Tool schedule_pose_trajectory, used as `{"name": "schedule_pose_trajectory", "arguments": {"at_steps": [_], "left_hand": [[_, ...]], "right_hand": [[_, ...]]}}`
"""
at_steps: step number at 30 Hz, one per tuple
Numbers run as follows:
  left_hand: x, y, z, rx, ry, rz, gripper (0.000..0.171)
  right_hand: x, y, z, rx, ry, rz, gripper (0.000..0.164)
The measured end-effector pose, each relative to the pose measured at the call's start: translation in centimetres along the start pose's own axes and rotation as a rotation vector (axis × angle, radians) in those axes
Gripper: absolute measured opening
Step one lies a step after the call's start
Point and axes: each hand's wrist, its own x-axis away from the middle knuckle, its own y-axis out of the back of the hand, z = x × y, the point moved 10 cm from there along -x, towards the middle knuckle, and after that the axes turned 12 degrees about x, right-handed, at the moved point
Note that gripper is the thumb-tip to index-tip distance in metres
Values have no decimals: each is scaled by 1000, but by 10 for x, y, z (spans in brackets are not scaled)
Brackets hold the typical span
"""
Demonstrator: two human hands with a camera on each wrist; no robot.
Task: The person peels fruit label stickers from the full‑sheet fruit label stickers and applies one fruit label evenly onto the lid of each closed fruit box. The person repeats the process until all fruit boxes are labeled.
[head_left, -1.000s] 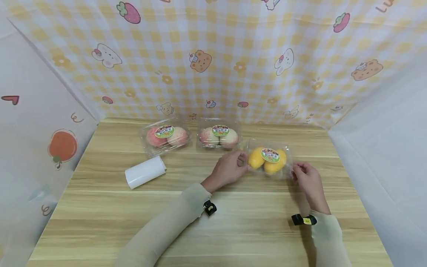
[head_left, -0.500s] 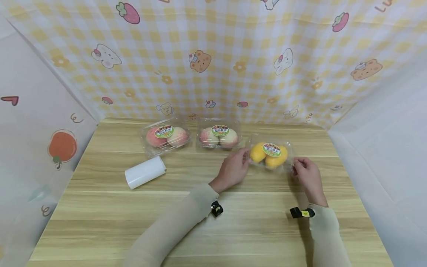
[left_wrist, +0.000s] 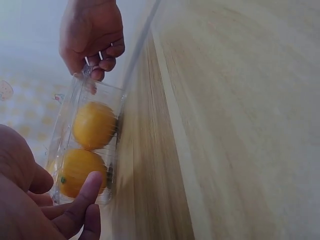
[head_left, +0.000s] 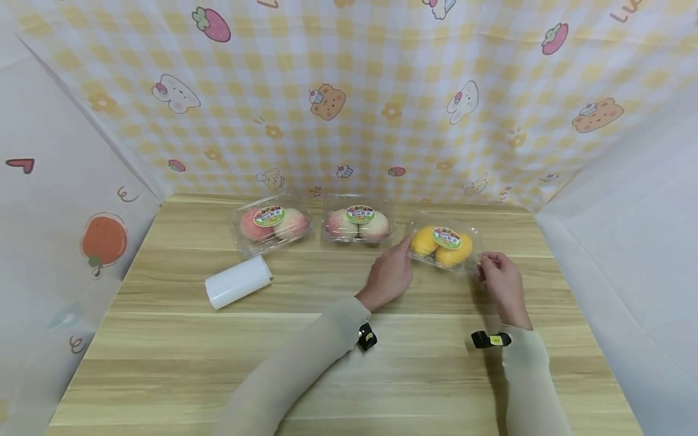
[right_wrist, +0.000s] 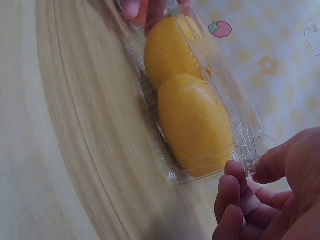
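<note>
A clear plastic clamshell box (head_left: pixel 458 263) with two yellow mangoes (head_left: pixel 425 241) inside and a round label on its lid is at the right back of the table. My left hand (head_left: pixel 388 274) holds the box's left end, thumb and fingers at its side. At the other end, my right hand (head_left: pixel 501 283) pinches the corner between thumb and fingertips. The right wrist view shows the box (right_wrist: pixel 172 176) tilted, with the thumb on the lid's rim. In the left wrist view, the near mango (left_wrist: pixel 82 170) is partly covered by a left fingertip.
Two similar clear boxes hold pink and cream peaches: one at the back left (head_left: pixel 272 244), the other (head_left: pixel 357 237) just left of the mango box. A white roll (head_left: pixel 238 281) lies at the left of the wooden table (head_left: pixel 403 387). A checked cloth (head_left: pixel 392 145) hangs behind.
Both hands have moved the mango box back and slightly right, away from me. The peach boxes and the white roll have stayed put.
</note>
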Motion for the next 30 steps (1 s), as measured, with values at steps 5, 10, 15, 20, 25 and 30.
{"name": "schedule_pose_trajectory", "arguments": {"at_steps": [5,10,15,20,25,30], "left_hand": [[-6,-3,4,26,24,9,54],[-13,-2,4,49,55,8,55],[-21,-2,3,73,77,8,54],[-31,-9,10,67,83,21,56],[-32,-14,14,121,107,55,63],[-27,-12,16,179,144,77,77]], "right_hand": [[-4,-1,0,-48,-3,3,45],[-11,-2,1,-93,-13,2,44],[-17,-2,2,-113,-27,-7,45],[-20,-2,3,-133,-42,-23,43],[-22,-2,3,-136,-46,-38,41],[-22,-2,4,-124,-54,-46,45]]}}
